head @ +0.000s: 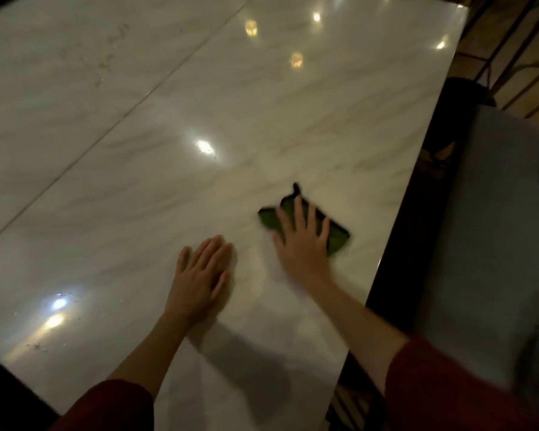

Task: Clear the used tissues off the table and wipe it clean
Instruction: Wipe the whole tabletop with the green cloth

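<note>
1. The right hand [304,241] is pressed flat, fingers spread wide, on a crumpled green cloth [335,237] with dark edges.
2. The left hand [201,276] is laid flat, fingers together, on bare stone.
3. The cloth lies near the right edge of the glossy, veined marble table [199,104].
4. Small crumbs [38,346] are scattered at the near left.

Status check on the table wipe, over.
Right hand flat on green cloth, pressing it to the table. Left hand flat, empty. No tissues in view; crumbs near left edge.
</note>
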